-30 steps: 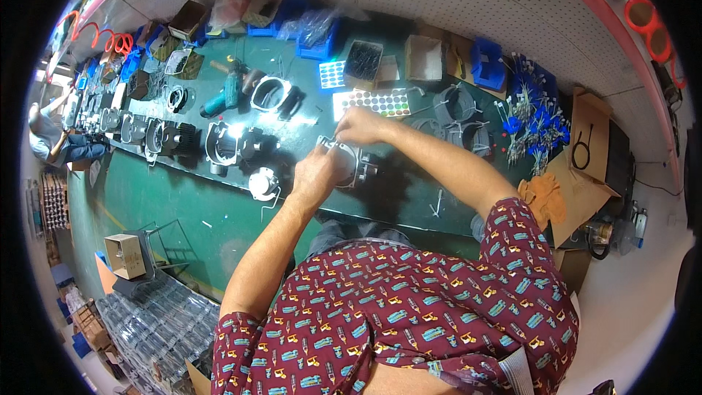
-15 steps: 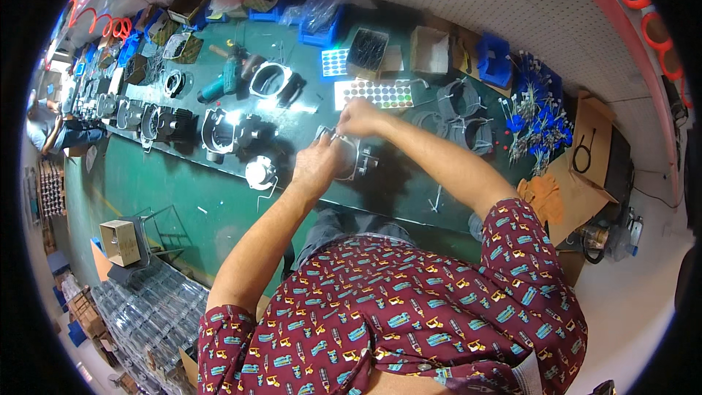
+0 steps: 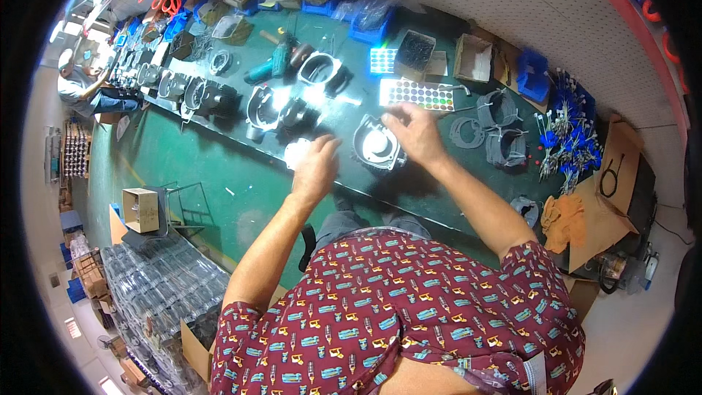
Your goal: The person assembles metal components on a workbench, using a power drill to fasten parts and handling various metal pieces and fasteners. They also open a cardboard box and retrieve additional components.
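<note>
At left, a rounded, bright metal part [image 3: 295, 152] lies near the edge of the smooth green counter [image 3: 431, 201]. The left hand [image 3: 317, 168], a second ago at the housing, is now beside that part, fingers bent; grip cannot be told. The grey metal housing [image 3: 376, 143], ring-shaped with a pale round centre, sits between the hands, now more exposed. The right hand [image 3: 418, 132] remains at its upper right rim; whether it grips cannot be told.

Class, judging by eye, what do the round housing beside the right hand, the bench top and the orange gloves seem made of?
Round housing: probably cast metal, pale grey, thick-rimmed. Bench top: perhaps green vinyl or rubber, smooth, reflecting glare. Orange gloves: likely matte fabric, crumpled softly; coating unclear.
</note>
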The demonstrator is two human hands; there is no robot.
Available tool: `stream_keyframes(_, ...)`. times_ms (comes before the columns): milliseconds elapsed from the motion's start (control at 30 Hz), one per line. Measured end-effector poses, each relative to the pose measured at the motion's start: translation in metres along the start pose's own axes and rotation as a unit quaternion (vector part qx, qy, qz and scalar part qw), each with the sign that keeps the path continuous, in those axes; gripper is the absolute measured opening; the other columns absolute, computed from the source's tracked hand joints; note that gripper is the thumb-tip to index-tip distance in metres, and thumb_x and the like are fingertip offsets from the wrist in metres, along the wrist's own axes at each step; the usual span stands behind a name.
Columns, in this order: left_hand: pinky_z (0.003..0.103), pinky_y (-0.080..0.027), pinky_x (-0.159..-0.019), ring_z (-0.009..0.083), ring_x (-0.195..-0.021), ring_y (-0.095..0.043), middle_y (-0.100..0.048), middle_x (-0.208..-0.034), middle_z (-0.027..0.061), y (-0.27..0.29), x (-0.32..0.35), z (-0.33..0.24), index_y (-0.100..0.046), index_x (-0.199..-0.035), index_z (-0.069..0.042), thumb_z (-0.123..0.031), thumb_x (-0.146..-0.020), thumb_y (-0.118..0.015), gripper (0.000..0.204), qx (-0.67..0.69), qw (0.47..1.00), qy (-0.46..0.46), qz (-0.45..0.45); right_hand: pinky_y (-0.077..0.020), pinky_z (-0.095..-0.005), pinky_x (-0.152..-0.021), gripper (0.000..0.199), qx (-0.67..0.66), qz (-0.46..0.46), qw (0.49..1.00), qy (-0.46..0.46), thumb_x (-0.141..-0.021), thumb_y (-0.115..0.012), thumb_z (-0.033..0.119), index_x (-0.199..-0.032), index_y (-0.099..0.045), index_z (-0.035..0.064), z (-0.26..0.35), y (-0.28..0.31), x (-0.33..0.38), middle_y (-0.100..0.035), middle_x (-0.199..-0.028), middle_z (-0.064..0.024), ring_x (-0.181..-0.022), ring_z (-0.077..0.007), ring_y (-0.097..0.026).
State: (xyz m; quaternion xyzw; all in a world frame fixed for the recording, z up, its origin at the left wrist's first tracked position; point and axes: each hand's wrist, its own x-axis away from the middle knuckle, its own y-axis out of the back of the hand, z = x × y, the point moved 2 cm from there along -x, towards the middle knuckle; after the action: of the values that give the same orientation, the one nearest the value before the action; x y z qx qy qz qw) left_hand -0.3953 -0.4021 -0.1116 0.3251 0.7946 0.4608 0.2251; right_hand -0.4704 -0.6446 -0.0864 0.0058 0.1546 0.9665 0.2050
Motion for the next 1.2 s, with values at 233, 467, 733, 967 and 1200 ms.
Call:
stream_keyframes(233,0.046,-0.053,-0.097,0.0398,-0.123,-0.055,-0.052,-0.141,0.0196,0.007,0.032,0.11,-0.058,-0.132,-0.012,-0.011,-0.084,-0.069,0.049,-0.082,0.99,0.048,0.101,-0.0509,-0.0216,-0.058,0.026,-0.219,0.192,0.912,-0.288,-0.094,-0.066,0.019,-0.111,-0.069,0.0,0.005,-0.125,0.083,-0.068,-0.085,-0.0008,-0.067,-0.0079,-0.061)
stream_keyframes(467,0.047,-0.055,-0.075,0.0351,-0.087,-0.067,-0.064,-0.096,0.0154,-0.007,0.026,0.137,-0.06,-0.116,-0.01,-0.03,-0.079,-0.08,0.047,-0.082,0.992,0.032,0.095,-0.0577,-0.0361,-0.073,0.034,-0.259,-0.027,0.855,-0.449,-0.101,-0.054,0.032,-0.118,-0.06,0.0027,-0.077,-0.256,0.08,-0.065,-0.11,-0.0106,-0.095,-0.0207,-0.064)
stream_keyframes(733,0.048,-0.055,-0.076,0.0395,-0.093,-0.066,-0.062,-0.105,0.0175,-0.014,0.029,0.168,-0.06,-0.111,-0.004,-0.029,-0.075,-0.083,0.05,-0.048,0.993,-0.007,0.106,-0.0473,-0.0597,-0.088,0.059,0.144,-0.085,0.933,-0.319,-0.102,-0.036,0.051,-0.098,-0.068,0.0012,-0.07,-0.278,0.055,-0.068,-0.098,-0.0304,-0.1,-0.0518,-0.062)
stream_keyframes(967,0.048,-0.055,-0.074,0.0396,-0.091,-0.066,-0.061,-0.106,0.0172,-0.005,0.027,0.168,-0.058,-0.114,-0.005,-0.029,-0.077,-0.082,0.051,-0.005,0.991,-0.026,0.134,-0.0492,-0.0567,-0.078,0.055,0.155,-0.121,0.957,-0.212,-0.104,-0.039,0.047,-0.096,-0.069,0.0024,-0.093,-0.283,0.049,-0.068,-0.091,-0.0283,-0.091,-0.0496,-0.064)
stream_keyframes(1200,0.049,-0.055,-0.072,0.0385,-0.092,-0.067,-0.059,-0.11,0.0154,0.002,0.028,0.166,-0.056,-0.12,-0.008,-0.033,-0.083,-0.077,0.05,-0.007,0.988,-0.022,0.155,-0.0479,-0.0509,-0.067,0.046,0.061,-0.133,0.981,-0.125,-0.105,-0.045,0.037,-0.091,-0.065,-0.0016,-0.108,-0.286,0.054,-0.064,-0.08,-0.0274,-0.079,-0.0482,-0.064)
